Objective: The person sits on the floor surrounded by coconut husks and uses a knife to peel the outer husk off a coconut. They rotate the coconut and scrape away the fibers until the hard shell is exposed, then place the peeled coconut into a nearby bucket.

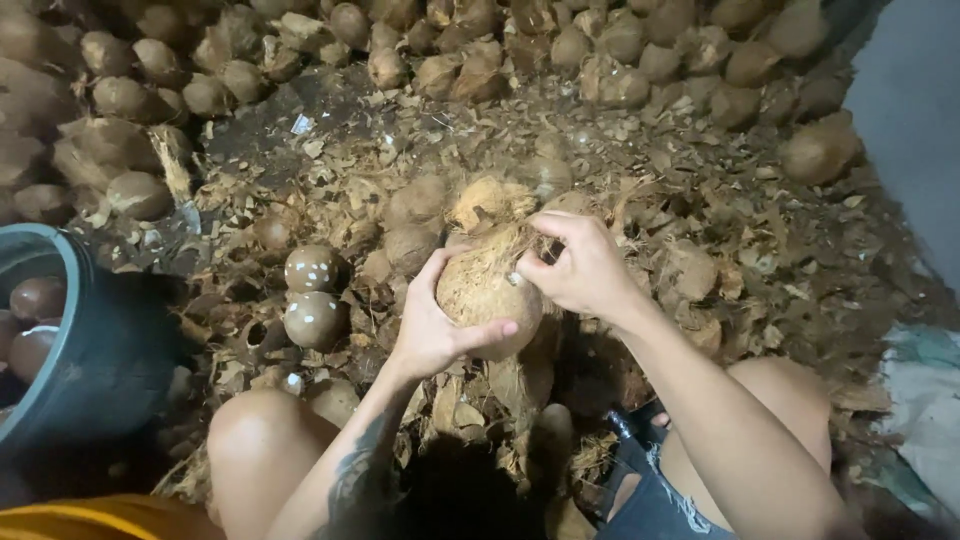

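A brown, partly husked coconut (485, 290) is held up in front of me over my knees. My left hand (432, 320) cups it from below and from the left, thumb across its lower front. My right hand (580, 265) grips the fibrous husk at the coconut's upper right, fingers pinched on the fibres. Loose husk still clings to the top of the nut.
Husk scraps cover the ground. Several husked coconuts lie piled along the back (480, 50) and left. Two spotted peeled nuts (312, 295) sit left of my hands. A dark round bin (95, 340) holding peeled coconuts stands at the left. A grey wall (910, 120) rises on the right.
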